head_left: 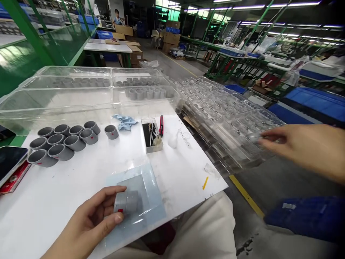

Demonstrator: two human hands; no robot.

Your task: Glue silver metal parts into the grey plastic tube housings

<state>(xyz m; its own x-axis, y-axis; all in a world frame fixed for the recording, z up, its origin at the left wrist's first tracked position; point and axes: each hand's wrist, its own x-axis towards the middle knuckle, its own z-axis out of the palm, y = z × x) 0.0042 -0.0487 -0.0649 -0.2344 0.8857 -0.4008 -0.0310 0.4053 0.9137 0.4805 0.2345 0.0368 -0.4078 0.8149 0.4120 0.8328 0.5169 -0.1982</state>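
My left hand (94, 216) grips a short grey plastic pipe sleeve (126, 201) between thumb and fingers; a red mark shows on its side near the thumb. The sleeve lies on its side over a pale blue sheet (156, 201) with a clear film at the table's front edge. Off to the right, my right hand (291, 147) is slightly blurred above the near end of clear plastic trays (229, 115). Its fingertips are close together, and whatever they hold cannot be made out. More grey sleeves (64, 153) stand grouped at the left, several with red marks, and one apart.
A small open box (154, 148) holds thin sticks, beside a red utility knife (161, 126). A blue cloth (125, 122) lies behind. Clear bins (91, 99) with sleeves line the table's back. A phone (12, 162) lies left; a blue crate (304, 217) sits lower right.
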